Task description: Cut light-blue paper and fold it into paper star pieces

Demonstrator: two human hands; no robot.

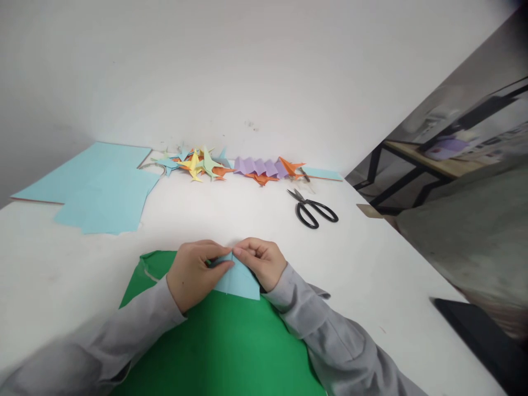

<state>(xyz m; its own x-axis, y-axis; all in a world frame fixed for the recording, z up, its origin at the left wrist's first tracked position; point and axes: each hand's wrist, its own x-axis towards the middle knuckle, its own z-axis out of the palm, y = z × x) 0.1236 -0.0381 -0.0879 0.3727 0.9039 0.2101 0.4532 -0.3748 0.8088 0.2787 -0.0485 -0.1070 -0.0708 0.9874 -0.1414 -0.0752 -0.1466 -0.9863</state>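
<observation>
Both hands pinch a piece of light blue paper point(241, 283) near its top edge, above a green cloth-like sheet point(206, 346). My left hand point(196, 272) is closed on the paper's upper left, thumb and forefinger close to a crease running down it. From the right, my right hand point(262, 261) grips the top with thumb and fingertips, almost touching the left fingertips. The paper's lower edge spreads out over the green. My palms and fingers hide part of its sides.
Black-handled scissors point(307, 209) lie beyond my right hand. Light blue sheets point(107, 187) are stacked at the back left. Along the wall sit folded paper figures point(202, 163) and a pleated purple paper point(259, 166). A dark flat object point(478, 335) rests at the table's right edge.
</observation>
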